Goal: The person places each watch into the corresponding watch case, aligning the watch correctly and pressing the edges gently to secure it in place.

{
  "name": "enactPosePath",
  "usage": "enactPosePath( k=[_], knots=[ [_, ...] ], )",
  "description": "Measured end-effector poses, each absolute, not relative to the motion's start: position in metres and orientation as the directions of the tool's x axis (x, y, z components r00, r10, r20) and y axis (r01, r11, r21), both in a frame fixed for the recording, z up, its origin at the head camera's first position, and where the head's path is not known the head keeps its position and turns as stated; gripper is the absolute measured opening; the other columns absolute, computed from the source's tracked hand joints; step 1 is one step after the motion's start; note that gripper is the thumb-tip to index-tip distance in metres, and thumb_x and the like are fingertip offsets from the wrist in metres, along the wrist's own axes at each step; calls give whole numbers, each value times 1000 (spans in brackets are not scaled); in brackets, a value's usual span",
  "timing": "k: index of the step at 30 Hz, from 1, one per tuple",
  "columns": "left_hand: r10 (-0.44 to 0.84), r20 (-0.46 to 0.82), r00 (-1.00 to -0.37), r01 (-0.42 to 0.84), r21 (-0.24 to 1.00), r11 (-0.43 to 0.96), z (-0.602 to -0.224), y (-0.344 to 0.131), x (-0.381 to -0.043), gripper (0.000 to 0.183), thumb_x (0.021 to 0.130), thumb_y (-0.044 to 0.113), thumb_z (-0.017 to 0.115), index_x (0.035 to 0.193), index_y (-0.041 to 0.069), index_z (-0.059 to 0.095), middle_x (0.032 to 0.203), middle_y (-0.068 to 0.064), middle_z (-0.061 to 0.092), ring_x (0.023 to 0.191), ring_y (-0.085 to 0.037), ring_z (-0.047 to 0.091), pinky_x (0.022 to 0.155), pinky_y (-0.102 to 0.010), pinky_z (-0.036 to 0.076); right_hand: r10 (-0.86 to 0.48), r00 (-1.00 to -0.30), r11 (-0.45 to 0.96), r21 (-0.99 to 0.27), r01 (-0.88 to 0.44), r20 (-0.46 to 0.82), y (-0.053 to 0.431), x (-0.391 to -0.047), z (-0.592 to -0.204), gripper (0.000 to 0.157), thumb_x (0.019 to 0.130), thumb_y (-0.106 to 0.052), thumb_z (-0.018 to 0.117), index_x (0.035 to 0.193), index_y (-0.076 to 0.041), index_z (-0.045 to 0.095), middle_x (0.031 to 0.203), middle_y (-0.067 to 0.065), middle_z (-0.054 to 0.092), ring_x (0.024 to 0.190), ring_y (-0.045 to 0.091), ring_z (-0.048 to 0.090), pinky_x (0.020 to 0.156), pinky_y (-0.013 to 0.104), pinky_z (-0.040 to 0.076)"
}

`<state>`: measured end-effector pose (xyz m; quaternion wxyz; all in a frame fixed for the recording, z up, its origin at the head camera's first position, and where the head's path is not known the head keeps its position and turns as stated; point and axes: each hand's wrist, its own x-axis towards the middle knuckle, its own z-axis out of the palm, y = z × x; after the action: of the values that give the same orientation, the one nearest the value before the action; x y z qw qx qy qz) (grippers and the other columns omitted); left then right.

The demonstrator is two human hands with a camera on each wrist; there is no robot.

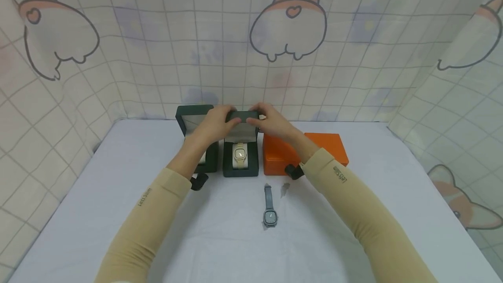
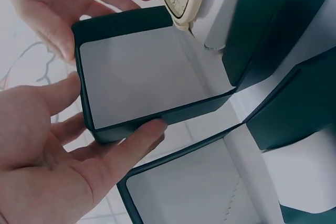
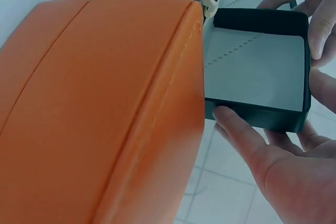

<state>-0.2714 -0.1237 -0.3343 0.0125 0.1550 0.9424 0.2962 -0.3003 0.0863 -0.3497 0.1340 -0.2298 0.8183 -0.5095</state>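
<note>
In the head view, a dark green watch box (image 1: 241,172) stands with its lid raised. A pale gold watch (image 1: 239,154) sits upright on a white cushion inside it. My left hand (image 1: 218,122) grips the left side of the lid (image 1: 242,116), and my right hand (image 1: 273,121) holds its right side. Both thumbs meet the lid's front edge, close to each other. From the left wrist view, the left hand (image 2: 58,156) has its fingers along the lid's rim (image 2: 121,127). The right wrist view shows the right hand (image 3: 278,174) with fingers under the lid's other side.
Left of the watch box stands another open green box (image 1: 212,160), partly behind my left arm. Two orange boxes (image 1: 275,160) (image 3: 110,93) are close on the right, under my right forearm. A blue-grey watch (image 1: 270,217) lies on the white table (image 1: 314,239) in front.
</note>
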Motion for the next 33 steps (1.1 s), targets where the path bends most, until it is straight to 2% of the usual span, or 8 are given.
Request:
enactPosePath(
  k=[2, 5, 12, 21, 29, 33],
  knots=[
    [294, 53, -954, 268, 585, 765, -334, -125, -270, 45, 107, 27, 58, 142, -2, 54, 135, -20, 60, 115, -33, 60, 98, -49, 50, -516, -857, 369, -899, -235, 12, 86, -300, -352, 37, 106, -20, 61, 137, -3, 50, 146, 18, 45, 119, 33, 55, 101, 51, 52],
    [284, 34, -958, 248, 596, 764, -333, -125, -268, 48, 107, 28, 58, 145, 0, 52, 138, -20, 58, 116, -33, 61, 99, -50, 50, -516, -856, 378, -898, -225, -3, 88, -300, -353, 38, 106, -22, 61, 138, -5, 48, 148, 18, 43, 120, 33, 56, 102, 49, 52],
    [282, -8, -959, 223, 591, 775, -331, -124, -266, 51, 108, 31, 56, 149, 1, 48, 146, -20, 53, 129, -36, 55, 106, -52, 46, -513, -857, 397, -899, -184, -51, 88, -298, -350, 40, 106, -24, 61, 140, -9, 47, 146, 17, 46, 121, 31, 56, 103, 48, 51],
    [312, -51, -949, 217, 615, 759, -336, -129, -264, 51, 108, 32, 55, 148, 1, 45, 144, -22, 54, 129, -38, 54, 105, -56, 46, -536, -842, 385, -904, -188, -53, 91, -293, -350, 41, 104, -23, 64, 139, -10, 46, 142, 17, 48, 121, 36, 57, 102, 48, 50],
    [328, -62, -943, 220, 621, 752, -336, -131, -261, 56, 109, 32, 54, 154, 2, 40, 153, -21, 45, 139, -40, 45, 111, -57, 40, -535, -843, 436, -872, -222, -52, 92, -290, -354, 52, 105, -30, 63, 151, -12, 47, 154, 14, 44, 125, 30, 56, 104, 43, 50],
    [344, -51, -938, 242, 615, 751, -335, -132, -258, 55, 108, 32, 55, 153, 1, 43, 153, -20, 47, 140, -39, 44, 113, -56, 38, -529, -847, 445, -867, -224, -53, 92, -288, -354, 53, 104, -31, 64, 151, -11, 49, 152, 13, 47, 121, 30, 57, 104, 45, 50]
  ],
)
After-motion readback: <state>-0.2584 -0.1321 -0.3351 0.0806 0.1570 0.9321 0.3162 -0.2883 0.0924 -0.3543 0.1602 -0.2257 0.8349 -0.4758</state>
